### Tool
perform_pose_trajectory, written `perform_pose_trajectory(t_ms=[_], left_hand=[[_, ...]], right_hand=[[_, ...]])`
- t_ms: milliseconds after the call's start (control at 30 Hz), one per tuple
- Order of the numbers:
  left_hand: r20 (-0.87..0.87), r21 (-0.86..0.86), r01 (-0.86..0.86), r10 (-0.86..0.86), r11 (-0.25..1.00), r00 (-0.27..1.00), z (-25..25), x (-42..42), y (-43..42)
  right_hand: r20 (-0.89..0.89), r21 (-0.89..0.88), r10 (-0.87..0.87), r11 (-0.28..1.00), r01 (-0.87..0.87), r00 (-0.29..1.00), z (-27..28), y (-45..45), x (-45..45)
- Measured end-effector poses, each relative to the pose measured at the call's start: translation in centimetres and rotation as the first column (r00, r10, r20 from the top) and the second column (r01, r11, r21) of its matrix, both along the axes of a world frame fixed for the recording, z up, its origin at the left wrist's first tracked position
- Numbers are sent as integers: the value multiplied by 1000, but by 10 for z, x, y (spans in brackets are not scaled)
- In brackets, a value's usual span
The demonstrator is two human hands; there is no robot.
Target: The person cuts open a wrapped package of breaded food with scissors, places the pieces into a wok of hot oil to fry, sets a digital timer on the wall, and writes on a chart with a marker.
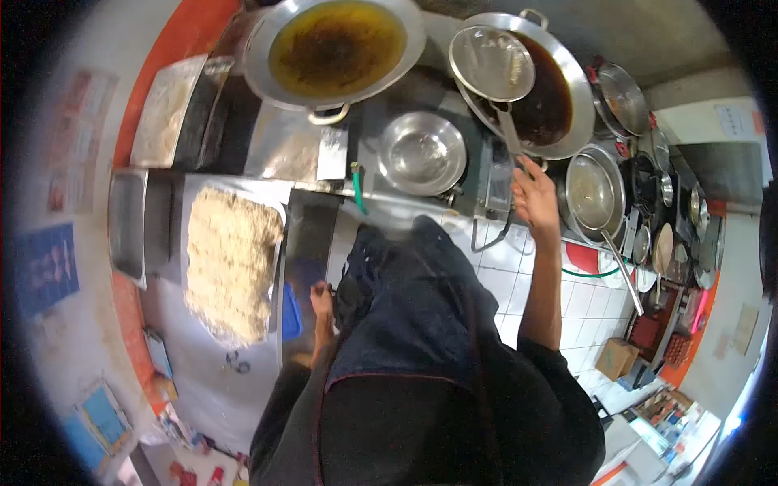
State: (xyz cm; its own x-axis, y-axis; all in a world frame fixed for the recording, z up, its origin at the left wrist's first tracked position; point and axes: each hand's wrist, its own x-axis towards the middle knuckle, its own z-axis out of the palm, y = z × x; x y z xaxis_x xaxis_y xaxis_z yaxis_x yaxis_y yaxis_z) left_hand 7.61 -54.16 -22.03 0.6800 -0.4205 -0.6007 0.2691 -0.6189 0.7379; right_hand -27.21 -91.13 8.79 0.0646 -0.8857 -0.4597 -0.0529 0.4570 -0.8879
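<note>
My right hand [535, 193] is wrapped around the handle of a wire-mesh strainer [486, 61]. The strainer's round mesh is held over a large wok [571, 146] of dark brown oil [551, 97], at the wok's left side; a few small pale bits show in the mesh. My left hand [322, 301] hangs low beside the steel table's edge, close to a blue plastic item [292, 312]. Its fingers are curled, and what they hold, if anything, is hidden. A tray heaped with pale crumbly food [231, 263] stands left of that hand.
Another wok [255, 61] with yellowish oil sits at the back. An empty steel bowl [423, 152] lies between the woks. At right, another strainer [590, 193] rests on a pot, its handle jutting out. A deep steel pan [130, 231] stands far left.
</note>
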Motion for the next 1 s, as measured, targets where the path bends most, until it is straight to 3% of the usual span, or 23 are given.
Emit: perform_pose_trajectory(t_ms=[33, 100, 133, 200, 267, 300, 433, 467, 500, 533, 600, 667, 767, 833, 867, 933, 1000], left_hand=[[-6, 35, -24, 24, 999, 1000, 34, -7, -13], [-35, -6, -3, 2, 1000, 999, 5, 1, 8], [-32, 13, -21, 21, 1000, 999, 1, 3, 14], [-79, -1, -38, 37, 999, 996, -5, 4, 27], [-73, -16, -43, 42, 999, 996, -10, 5, 41], [-69, -51, -35, 32, 998, 997, -11, 5, 46], [-45, 84, 69, -66, 994, 997, 11, 9, 50], [-45, 85, 77, -73, 993, 996, 12, 11, 52], [-41, -23, 51, -52, 998, 998, 0, 15, 60], [-40, -133, 25, -31, 991, 999, -4, 18, 60], [-5, -87, 71, -72, 994, 997, 0, 26, 64], [34, -46, 108, -106, 993, 994, 5, 33, 56], [171, -25, 170, -163, 985, 972, 14, 40, 52], [42, 140, 142, -149, 980, 988, 17, 44, 52], [48, 137, 137, -144, 981, 988, 19, 45, 52], [114, -104, 113, -101, 988, 988, 7, 45, 73], [115, -58, 155, -147, 986, 982, -36, 57, 103]], right_hand=[[84, -127, 99, 988, -88, 992, 0, 17, -6], [-111, 36, 43, 999, -39, 993, 20, 44, 5], [-107, 55, 63, 997, -57, 992, 17, 61, 9], [-317, -46, 30, 998, -47, 948, 11, 96, 13], [-393, -2, 81, 996, -89, 916, 2, 121, 16], [-454, -18, 84, 994, -103, 887, -9, 134, 19], [-755, -92, 158, 935, -342, 637, -54, 167, 21], [-740, -83, 169, 938, -338, 651, -67, 173, 20], [-765, 52, 250, 943, -330, 593, -77, 174, 17], [-793, 33, 268, 916, -400, 548, -86, 172, 14], [-820, 20, 276, 889, -457, 502, -98, 178, 11], [-846, -162, 177, 813, -559, 503, -110, 181, 12], [-839, -138, 202, 819, -557, 505, -121, 184, 14], [-833, -192, 167, 807, -559, 527, -121, 184, 19], [-825, -217, 140, 816, -536, 547, -122, 183, 24], [-795, -276, 101, 819, -504, 599, -127, 188, 29], [-787, -268, 105, 829, -490, 608, -121, 184, 32]])
